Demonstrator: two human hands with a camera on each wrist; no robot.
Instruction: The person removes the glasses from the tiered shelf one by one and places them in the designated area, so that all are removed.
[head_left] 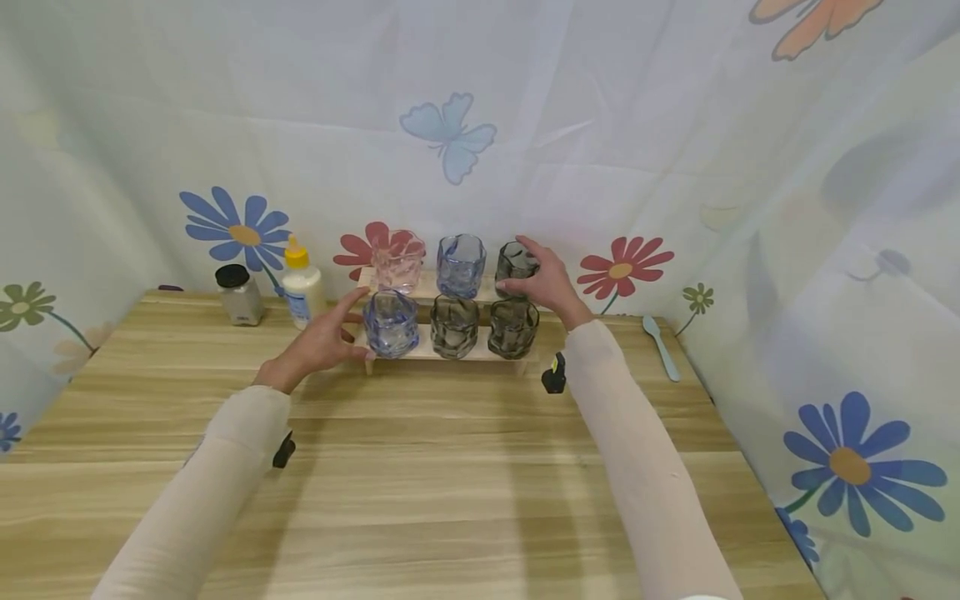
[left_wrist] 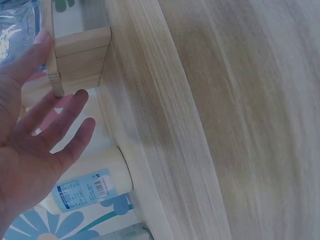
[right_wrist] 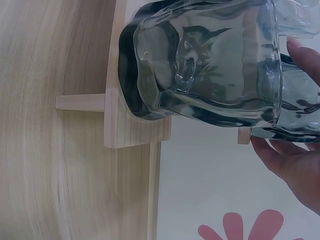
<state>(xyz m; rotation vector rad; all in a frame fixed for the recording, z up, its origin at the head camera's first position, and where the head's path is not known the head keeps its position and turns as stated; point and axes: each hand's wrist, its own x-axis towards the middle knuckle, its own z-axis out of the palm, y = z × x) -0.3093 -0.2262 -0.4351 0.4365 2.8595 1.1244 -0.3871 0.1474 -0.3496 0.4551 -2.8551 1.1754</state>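
A two-tier wooden rack [head_left: 424, 343] stands at the back of the table with faceted glasses on both tiers. On the upper tier are a pink glass [head_left: 399, 265], a blue glass [head_left: 461, 268] and a grey glass [head_left: 512, 263]; the lower tier bears another blue glass [head_left: 391, 329] and two more grey glasses [head_left: 454, 329]. My right hand [head_left: 552, 285] grips the upper grey glass at the right end, thumb and fingers on opposite sides. At the rack's left end, my left hand [head_left: 318, 340] holds the board [left_wrist: 52, 65], thumb on its edge and index finger behind it.
Left of the rack stand a white glue bottle [head_left: 302, 293] with a yellow cap and a clear jar [head_left: 240, 298] with a black lid. A pale blue spoon [head_left: 662, 348] lies on the right. Flowered cloth [head_left: 562, 158] hangs behind the wooden table [head_left: 442, 483].
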